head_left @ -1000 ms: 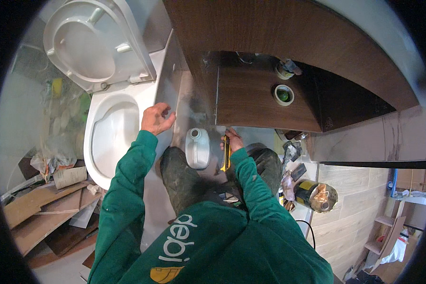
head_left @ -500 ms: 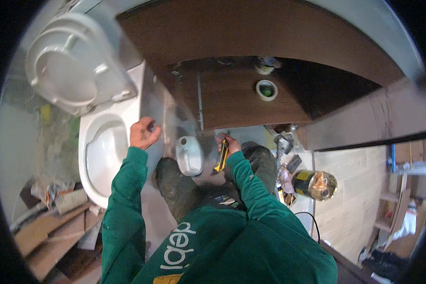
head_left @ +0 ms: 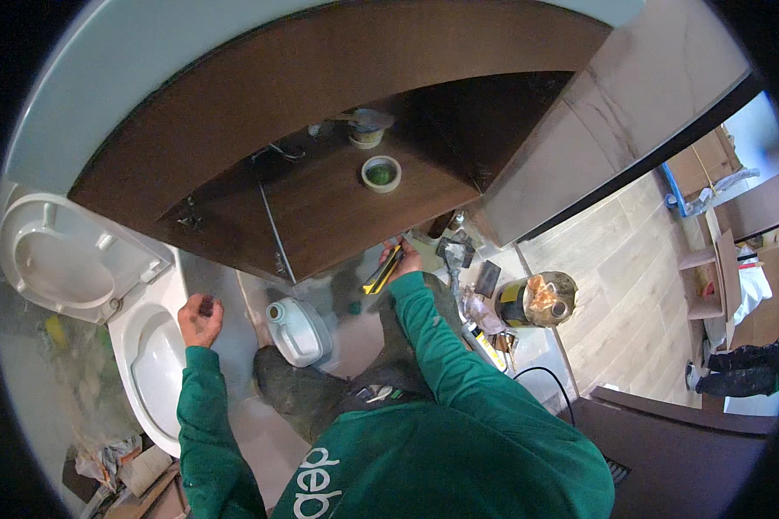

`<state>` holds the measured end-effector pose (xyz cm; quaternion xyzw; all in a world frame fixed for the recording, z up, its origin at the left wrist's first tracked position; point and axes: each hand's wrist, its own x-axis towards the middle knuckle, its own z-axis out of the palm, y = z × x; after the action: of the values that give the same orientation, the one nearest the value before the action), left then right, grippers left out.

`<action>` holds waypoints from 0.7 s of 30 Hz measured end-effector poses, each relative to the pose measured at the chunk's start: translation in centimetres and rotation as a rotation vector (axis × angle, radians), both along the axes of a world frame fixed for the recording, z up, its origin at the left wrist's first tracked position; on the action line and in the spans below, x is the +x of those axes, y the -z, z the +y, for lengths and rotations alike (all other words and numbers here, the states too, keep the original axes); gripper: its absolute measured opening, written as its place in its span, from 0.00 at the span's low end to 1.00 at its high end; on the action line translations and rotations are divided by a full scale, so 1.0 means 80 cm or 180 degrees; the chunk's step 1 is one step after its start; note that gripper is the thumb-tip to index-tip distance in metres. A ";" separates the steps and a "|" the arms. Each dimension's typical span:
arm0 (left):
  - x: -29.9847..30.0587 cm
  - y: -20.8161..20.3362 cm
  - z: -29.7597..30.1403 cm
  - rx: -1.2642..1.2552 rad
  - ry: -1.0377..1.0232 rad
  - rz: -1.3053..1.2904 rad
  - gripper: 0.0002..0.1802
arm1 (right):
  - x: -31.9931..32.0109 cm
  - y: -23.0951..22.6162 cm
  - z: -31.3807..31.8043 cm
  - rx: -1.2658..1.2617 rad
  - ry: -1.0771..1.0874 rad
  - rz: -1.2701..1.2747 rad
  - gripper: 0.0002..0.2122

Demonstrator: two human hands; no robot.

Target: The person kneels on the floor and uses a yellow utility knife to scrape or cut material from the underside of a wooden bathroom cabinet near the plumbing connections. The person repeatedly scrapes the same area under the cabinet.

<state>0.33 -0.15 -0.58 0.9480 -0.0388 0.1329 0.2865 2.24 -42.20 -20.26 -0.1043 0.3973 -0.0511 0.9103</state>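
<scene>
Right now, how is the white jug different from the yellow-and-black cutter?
Colour: the white jug is pale all over, while the yellow-and-black cutter has two strong colours.
Shape: the jug is wide and chunky with a round neck; the cutter is long and slim.
Where: the right hand holds the cutter, but neither of the hands touches the jug.
Both are in front of the person.

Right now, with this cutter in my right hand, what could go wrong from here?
The yellow-and-black cutter in your right hand could slip and nick you; I can't tell whether its blade is out. The white jug, apparently uncapped, stands beside your left leg and might get knocked over. Your left hand is near the open toilet bowl, so anything dropped there might fall in.
</scene>
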 end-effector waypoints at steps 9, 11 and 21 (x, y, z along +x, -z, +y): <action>0.004 -0.006 -0.008 0.0180 -0.0019 -0.0009 0.09 | 0.010 -0.008 -0.099 -0.0393 0.0403 -0.0106 0.12; 0.003 -0.003 -0.005 0.0180 -0.0030 -0.0028 0.09 | 0.007 -0.008 -0.106 -0.0552 0.0296 -0.0124 0.12; 0.002 0.004 0.002 0.0192 -0.0136 0.0056 0.11 | -0.012 0.005 -0.067 -0.0666 -0.0130 -0.0280 0.12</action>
<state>0.50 -0.01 -0.90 0.9580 -0.0200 0.1294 0.2551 1.25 -47.57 -20.66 -0.2045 0.3472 -0.0782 0.9119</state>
